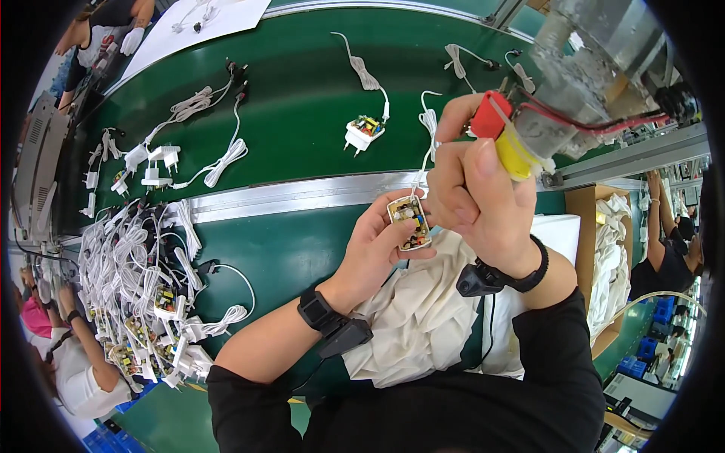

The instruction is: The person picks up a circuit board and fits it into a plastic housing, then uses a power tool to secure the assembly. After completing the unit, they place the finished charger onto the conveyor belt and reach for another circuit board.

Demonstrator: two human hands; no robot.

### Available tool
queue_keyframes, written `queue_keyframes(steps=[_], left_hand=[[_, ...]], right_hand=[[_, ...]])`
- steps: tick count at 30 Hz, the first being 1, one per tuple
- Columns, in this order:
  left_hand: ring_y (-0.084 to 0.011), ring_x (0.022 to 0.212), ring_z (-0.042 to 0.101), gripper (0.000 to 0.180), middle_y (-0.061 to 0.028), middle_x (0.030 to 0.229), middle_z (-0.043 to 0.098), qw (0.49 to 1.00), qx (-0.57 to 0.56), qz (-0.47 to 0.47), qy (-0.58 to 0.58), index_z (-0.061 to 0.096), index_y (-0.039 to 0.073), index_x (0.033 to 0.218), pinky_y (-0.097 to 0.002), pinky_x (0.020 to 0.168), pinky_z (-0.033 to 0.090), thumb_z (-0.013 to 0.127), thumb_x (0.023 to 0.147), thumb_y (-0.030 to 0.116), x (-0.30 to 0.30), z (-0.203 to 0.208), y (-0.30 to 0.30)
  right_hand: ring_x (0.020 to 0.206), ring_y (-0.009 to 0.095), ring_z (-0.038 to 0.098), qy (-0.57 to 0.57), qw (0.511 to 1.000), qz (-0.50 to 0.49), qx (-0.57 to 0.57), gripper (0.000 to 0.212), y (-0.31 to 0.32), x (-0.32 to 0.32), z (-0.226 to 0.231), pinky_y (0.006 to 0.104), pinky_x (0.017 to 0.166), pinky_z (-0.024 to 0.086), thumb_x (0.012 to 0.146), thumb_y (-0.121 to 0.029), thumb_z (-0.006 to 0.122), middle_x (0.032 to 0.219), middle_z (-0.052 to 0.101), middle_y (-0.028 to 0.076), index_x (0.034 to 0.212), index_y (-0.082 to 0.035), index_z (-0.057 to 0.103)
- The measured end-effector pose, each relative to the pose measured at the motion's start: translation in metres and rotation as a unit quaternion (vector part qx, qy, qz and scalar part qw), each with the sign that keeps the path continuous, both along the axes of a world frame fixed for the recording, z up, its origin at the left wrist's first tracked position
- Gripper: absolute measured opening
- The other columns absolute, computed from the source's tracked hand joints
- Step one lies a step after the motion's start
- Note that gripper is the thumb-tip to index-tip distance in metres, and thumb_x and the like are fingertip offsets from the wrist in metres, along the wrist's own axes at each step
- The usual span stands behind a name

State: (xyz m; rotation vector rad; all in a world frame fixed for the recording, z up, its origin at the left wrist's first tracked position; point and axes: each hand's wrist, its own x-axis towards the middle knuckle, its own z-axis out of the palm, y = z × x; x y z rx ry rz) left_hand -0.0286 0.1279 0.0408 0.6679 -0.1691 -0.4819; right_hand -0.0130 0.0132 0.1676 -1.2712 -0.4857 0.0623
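Note:
My left hand (pixel 371 248) holds a small white power adapter (pixel 411 207) with its case open, and the circuit board inside faces up. The thumb lies over the board's parts. From the adapter's far end a white cable (pixel 428 124) runs away across the metal rail. Up and to the right, my right hand (pixel 487 200) is closed around the yellow-wrapped part of a grey, crusted tool (pixel 555 124). A red block (pixel 492 115) sits on that tool beside my fingers, and red and black wires lead off it. The tool's tip is hidden by my hand.
Another open adapter (pixel 365 134) lies on the green belt (pixel 294 98). Corded adapters (pixel 157 166) lie farther left. A heap of adapters and white cables (pixel 140 275) fills the left bench. White cloth (pixel 419 317) lies before me, a cardboard box (pixel 581 208) right. Other people work at both sides.

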Motion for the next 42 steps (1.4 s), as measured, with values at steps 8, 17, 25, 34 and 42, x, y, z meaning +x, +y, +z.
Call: queue_keyframes(steps=[8, 17, 25, 34, 42], left_hand=[[-0.0223, 0.113, 0.052, 0.038, -0.0126, 0.126, 0.046, 0.985, -0.152, -0.079, 0.037, 0.031, 0.001, 0.132, -0.0420, 0.097, 0.045, 0.032, 0.097, 0.017, 0.003, 0.007, 0.005], [-0.0235, 0.116, 0.050, 0.040, -0.0141, 0.127, 0.045, 0.972, -0.200, -0.120, 0.039, 0.029, 0.000, 0.133, -0.0418, 0.098, 0.044, 0.031, 0.097, 0.018, 0.004, 0.009, 0.010], [-0.0202, 0.112, 0.052, 0.037, -0.0108, 0.124, 0.048, 0.990, -0.074, -0.112, -0.032, 0.034, 0.004, 0.130, -0.0364, 0.096, 0.044, 0.038, 0.095, 0.012, 0.026, 0.016, 0.004], [-0.0234, 0.097, 0.053, 0.039, -0.0128, 0.108, 0.054, 0.723, 0.340, 0.129, -0.587, 0.048, 0.005, 0.114, -0.0327, 0.076, 0.045, 0.060, 0.081, 0.023, 0.140, 0.126, -0.042], [-0.0239, 0.091, 0.055, 0.032, -0.0145, 0.105, 0.055, 0.766, 0.362, 0.117, -0.519, 0.052, 0.005, 0.100, -0.0321, 0.071, 0.045, 0.057, 0.082, 0.031, 0.105, 0.075, -0.058]], right_hand=[[0.041, 0.004, 0.029, -0.068, 0.992, 0.034, -0.096, 0.041, 0.005, 0.001, 0.001, 0.0200, 0.039, 0.024, 0.094, -0.043, 0.041, 0.051, 0.034, -0.003, 0.105, -0.004, 0.034], [0.040, 0.004, 0.029, -0.106, 0.988, 0.029, -0.106, 0.043, 0.011, 0.002, 0.001, 0.0201, 0.039, 0.023, 0.094, -0.043, 0.042, 0.051, 0.034, -0.002, 0.107, -0.003, 0.034], [0.040, 0.004, 0.028, -0.086, 0.991, 0.025, -0.098, 0.043, 0.009, -0.004, 0.012, 0.0204, 0.039, 0.023, 0.095, -0.041, 0.041, 0.051, 0.034, -0.003, 0.112, -0.002, 0.034], [0.041, 0.004, 0.028, -0.013, 0.997, 0.017, -0.071, 0.039, 0.008, -0.017, 0.022, 0.0210, 0.040, 0.025, 0.095, -0.037, 0.044, 0.052, 0.034, -0.002, 0.108, 0.000, 0.039], [0.045, 0.001, 0.033, 0.012, 1.000, -0.006, -0.002, 0.025, -0.001, -0.021, 0.028, 0.0186, 0.041, 0.024, 0.090, -0.024, 0.057, 0.058, 0.043, -0.006, 0.101, -0.003, 0.048]])
